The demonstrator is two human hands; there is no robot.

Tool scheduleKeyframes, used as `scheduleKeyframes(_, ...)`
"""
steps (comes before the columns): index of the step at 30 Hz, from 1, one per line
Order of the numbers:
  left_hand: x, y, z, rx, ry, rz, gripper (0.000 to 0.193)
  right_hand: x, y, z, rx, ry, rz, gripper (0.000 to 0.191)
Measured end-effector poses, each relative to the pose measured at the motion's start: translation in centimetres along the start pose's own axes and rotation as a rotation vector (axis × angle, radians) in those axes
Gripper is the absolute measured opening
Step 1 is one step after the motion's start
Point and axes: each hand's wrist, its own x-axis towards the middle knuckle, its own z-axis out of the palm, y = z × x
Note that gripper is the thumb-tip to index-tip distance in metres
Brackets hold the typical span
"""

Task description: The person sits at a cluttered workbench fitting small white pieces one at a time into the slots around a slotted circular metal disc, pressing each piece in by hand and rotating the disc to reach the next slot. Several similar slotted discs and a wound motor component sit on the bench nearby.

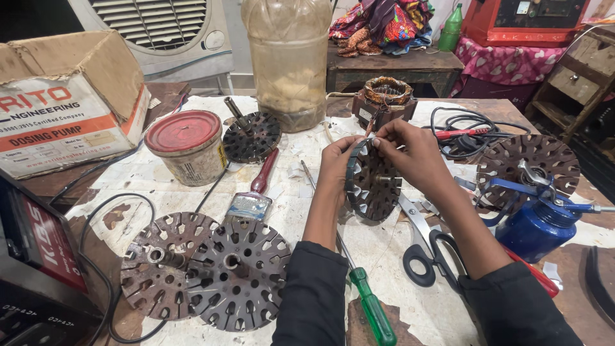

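Note:
A dark round slotted motor core (pixel 373 184) stands tilted on its edge at the middle of the table. My left hand (pixel 337 161) grips its left rim. My right hand (pixel 410 148) pinches something small at the top of the rim; what it is cannot be made out. Both arms wear dark sleeves. A green-handled screwdriver (pixel 370 307) lies under my left forearm, and black-handled scissors (pixel 428 247) lie under my right forearm.
Two slotted cores (pixel 205 272) lie at front left, another (pixel 251 136) by a red-lidded tin (pixel 188 146), one more (pixel 526 161) at right. A blue oil can (pixel 537 225), brush (pixel 254 192), big plastic jar (pixel 288 61), wound stator (pixel 383 99), cardboard box (pixel 67 102) and cables surround them.

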Motion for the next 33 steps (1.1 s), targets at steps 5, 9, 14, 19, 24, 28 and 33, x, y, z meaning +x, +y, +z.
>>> scheduleKeyframes(5,0.3,-0.1,-0.2,-0.096,-0.052,-0.039,0.015,0.2,-0.1,0.2,-0.060,0.038,0.003,0.021)
scheduleKeyframes(9,0.8,-0.6,-0.4,-0.156,-0.091,-0.056,0.018,0.2,-0.1,-0.1,-0.092,0.049,-0.006,0.022)
scheduleKeyframes(14,1.3,-0.8,-0.4,-0.110,-0.059,-0.086,0.021,0.4,-0.3,-0.2,-0.156,0.048,-0.094,0.020)
scheduleKeyframes(19,1.5,-0.7,-0.6,-0.078,-0.090,-0.107,0.022,0.4,-0.3,-0.2,-0.174,0.051,-0.102,0.019)
scheduleKeyframes(24,1.5,-0.8,-0.4,-0.113,-0.097,-0.069,0.017,0.3,0.0,0.3,-0.250,0.095,-0.132,0.019)
scheduleKeyframes(28,1.2,-0.5,-0.5,-0.095,-0.072,-0.083,0.016,0.2,0.1,0.7,-0.228,0.093,-0.132,0.018)
scheduleKeyframes(33,0.9,-0.5,-0.2,-0.118,-0.060,-0.045,0.017,0.2,0.0,0.4,-0.205,0.076,-0.124,0.019)
